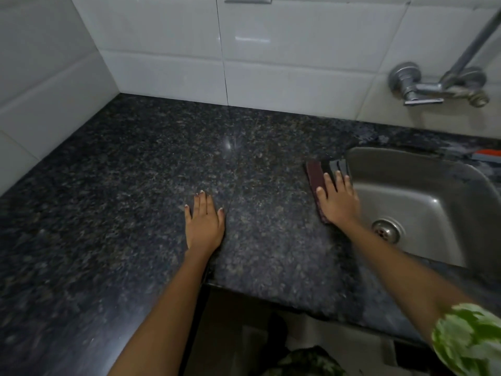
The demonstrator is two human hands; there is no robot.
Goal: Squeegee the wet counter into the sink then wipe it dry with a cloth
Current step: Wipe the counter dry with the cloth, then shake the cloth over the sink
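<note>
A dark speckled granite counter [135, 172] fills most of the view. My left hand [204, 223] lies flat on it, palm down, fingers slightly apart, holding nothing. My right hand [339, 199] presses flat on a dark maroon and black striped cloth [315, 176] that lies on the counter right at the left rim of the steel sink [423, 202]. Part of the cloth is hidden under my hand. An orange and grey object [488, 153], possibly the squeegee, lies behind the sink at the right edge.
White wall tiles [271, 58] rise behind and to the left of the counter. A metal tap [433, 85] is mounted on the wall above the sink. The sink drain [386, 230] is near my right wrist. The counter's front edge runs close to my forearms.
</note>
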